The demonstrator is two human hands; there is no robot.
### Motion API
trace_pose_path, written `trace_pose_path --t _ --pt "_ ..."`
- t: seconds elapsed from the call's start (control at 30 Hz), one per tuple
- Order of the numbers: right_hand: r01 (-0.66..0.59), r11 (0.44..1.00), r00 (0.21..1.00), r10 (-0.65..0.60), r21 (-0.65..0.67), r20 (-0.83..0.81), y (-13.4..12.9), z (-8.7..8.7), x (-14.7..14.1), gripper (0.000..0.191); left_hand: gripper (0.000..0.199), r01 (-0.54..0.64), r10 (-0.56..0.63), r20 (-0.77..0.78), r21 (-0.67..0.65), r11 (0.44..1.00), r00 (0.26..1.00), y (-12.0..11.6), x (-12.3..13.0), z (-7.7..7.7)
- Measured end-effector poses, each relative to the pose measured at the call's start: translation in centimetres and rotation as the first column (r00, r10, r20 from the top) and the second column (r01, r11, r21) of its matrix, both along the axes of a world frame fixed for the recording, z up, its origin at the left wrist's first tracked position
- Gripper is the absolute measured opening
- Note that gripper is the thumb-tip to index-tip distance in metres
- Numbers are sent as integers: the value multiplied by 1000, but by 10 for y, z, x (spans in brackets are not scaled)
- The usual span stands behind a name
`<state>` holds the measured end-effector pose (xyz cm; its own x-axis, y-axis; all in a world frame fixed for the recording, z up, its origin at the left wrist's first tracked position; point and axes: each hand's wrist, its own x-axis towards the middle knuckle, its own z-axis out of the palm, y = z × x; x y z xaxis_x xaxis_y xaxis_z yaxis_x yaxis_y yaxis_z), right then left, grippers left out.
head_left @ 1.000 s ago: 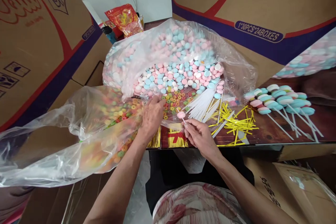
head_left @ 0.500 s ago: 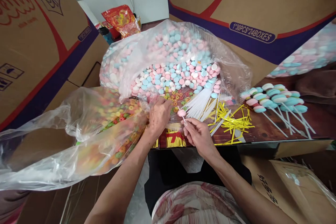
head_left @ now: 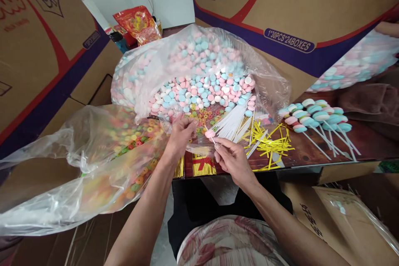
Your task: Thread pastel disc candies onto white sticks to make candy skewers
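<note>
My right hand [head_left: 232,160] pinches a thin white stick with a pink marshmallow [head_left: 209,133] threaded near its upper end. To its left, my left hand [head_left: 182,135] has thumb and fingertips drawn together over the ring-shaped cereal; whatever they hold is too small to make out. Loose coloured rings [head_left: 204,114] lie just beyond both hands. Behind them, pink, white and blue marshmallows [head_left: 205,91] spill from a clear bag [head_left: 264,62]. A bundle of white sticks [head_left: 232,122] fans out beside my right hand.
A plastic bag of coloured rings [head_left: 106,174] hangs over the table's left side. Gold twist ties [head_left: 269,141] and finished marshmallow sticks [head_left: 322,118] lie at right. Large cartons [head_left: 293,12] stand behind. A packet of gold ties [head_left: 204,165] sits at the front edge.
My left hand has pulled slightly back from the rings, fingertips now turned toward the right hand. The right hand still holds the stick with the pink marshmallow. The view has shifted a little.
</note>
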<state>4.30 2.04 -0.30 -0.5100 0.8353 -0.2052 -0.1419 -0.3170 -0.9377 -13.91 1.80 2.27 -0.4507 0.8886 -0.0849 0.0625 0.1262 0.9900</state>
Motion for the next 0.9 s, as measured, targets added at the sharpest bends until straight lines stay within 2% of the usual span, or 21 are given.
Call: trace_pose_path --t 0.03,0.1,0.2,0.3,0.47,0.67,0.83,0.9 --pt "-2 999 1000 1 32 12 1 1 1 40 23 6 -6 173 4 1000 985 -3 0 2" --pt "-16 995 999 11 102 49 2 3 2 36 31 7 -4 395 -7 1000 919 -8 2 7" --pt "-50 977 992 24 206 126 4 8 2 31 39 12 6 526 -30 999 851 -13 5 11" --pt "-81 948 979 19 307 201 5 12 4 28 40 25 -16 557 -9 1000 830 -14 7 11" --pt "-122 891 957 -10 437 289 7 15 6 26 41 48 -49 512 15 999 858 -18 9 10" --pt "-160 857 958 15 490 287 8 14 6 27 47 17 -2 612 -20 1000 791 -19 11 11" --pt "-211 773 925 -40 599 377 14 17 12 28 42 4 3 548 -12 1000 836 -15 10 9" --pt "-205 764 927 -49 611 371 15 16 14 28 39 -25 37 579 -29 999 814 -12 12 6"
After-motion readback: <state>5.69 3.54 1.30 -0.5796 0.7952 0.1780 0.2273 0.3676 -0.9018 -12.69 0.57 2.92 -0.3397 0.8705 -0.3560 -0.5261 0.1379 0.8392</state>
